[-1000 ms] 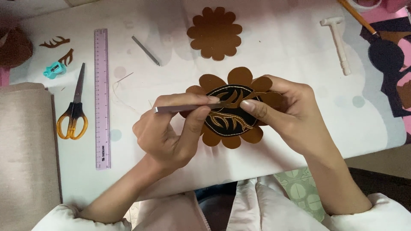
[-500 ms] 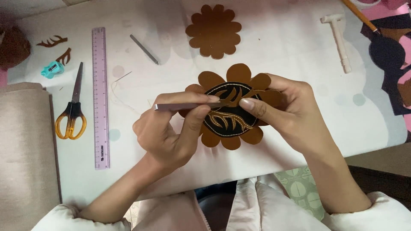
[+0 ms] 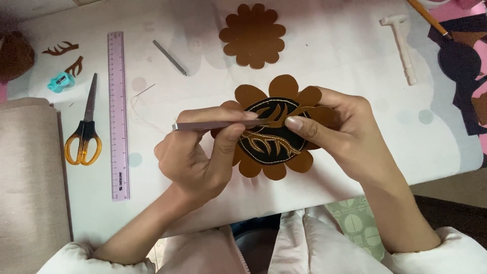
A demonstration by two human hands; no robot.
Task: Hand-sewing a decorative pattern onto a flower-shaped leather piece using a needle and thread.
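Head view, left hand [image 3: 195, 157] pinching metal tool [image 3: 218, 125] lying crosswise, tip rightward, right hand [image 3: 345, 137] gripping flower-shaped leather piece [image 3: 276, 127]

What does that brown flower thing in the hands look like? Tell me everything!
The brown flower piece is flat, leather-like, with rounded petals all around. A black oval sits in its middle, with tan antler-like branch shapes on it. It is held just above the white table. The right hand grips its right side; the left hand presses a thin grey tool against it.
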